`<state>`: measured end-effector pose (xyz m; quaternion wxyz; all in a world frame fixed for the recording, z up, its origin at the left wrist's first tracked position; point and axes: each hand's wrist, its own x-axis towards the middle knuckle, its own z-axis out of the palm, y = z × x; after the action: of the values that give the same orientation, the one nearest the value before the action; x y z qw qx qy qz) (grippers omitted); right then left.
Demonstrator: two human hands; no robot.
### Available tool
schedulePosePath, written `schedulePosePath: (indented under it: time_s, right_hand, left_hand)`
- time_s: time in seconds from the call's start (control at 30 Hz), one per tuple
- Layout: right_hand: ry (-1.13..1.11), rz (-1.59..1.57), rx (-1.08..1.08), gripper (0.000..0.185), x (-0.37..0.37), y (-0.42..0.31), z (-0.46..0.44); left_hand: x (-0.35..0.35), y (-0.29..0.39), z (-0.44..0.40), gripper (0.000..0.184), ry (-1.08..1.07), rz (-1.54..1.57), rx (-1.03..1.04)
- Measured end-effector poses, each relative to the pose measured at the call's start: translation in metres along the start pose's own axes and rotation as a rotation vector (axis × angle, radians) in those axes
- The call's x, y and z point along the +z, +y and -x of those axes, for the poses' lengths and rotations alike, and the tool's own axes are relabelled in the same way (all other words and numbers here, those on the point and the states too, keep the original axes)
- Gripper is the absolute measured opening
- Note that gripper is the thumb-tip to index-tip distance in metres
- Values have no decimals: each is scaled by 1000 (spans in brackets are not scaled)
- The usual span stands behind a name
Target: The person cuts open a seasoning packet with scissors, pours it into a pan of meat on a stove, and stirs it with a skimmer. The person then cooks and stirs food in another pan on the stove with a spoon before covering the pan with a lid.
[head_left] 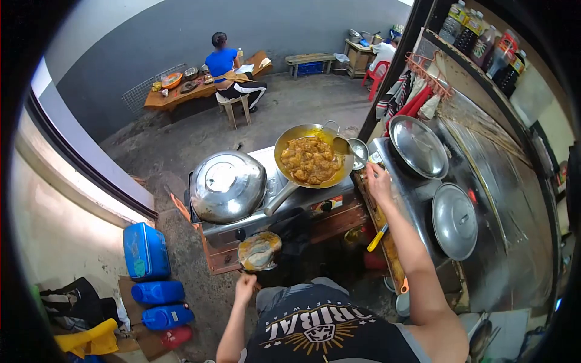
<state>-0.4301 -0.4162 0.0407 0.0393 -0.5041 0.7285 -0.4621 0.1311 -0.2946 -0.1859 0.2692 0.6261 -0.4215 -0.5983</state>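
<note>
While left fingers (246,280) curl, right fingers (374,173) bend near the pan (301,132), hold unclear.

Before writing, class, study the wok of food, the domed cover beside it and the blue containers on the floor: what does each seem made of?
Wok: metal, probably steel, with a dull sheen; the grey handle reflects light softly.
Domed cover: polished metal, perhaps stainless steel or aluminium; bright, mirror-like highlights.
Blue containers: likely moulded plastic, smooth, slightly glossy; even colour, rounded edges.
</note>
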Motion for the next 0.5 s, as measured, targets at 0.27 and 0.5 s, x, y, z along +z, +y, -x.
schedulePosePath:
  time_s: [0.27,0.5]
  right_hand:
    - [18,-443,346,30,-7,3,-6]
    - [-148,-57,-282,25,-8,-62,4]
  left_hand:
    - [-27,-154,83,32,135,-127,-384]
    - [-27,-129,78,27,142,-171,-591]
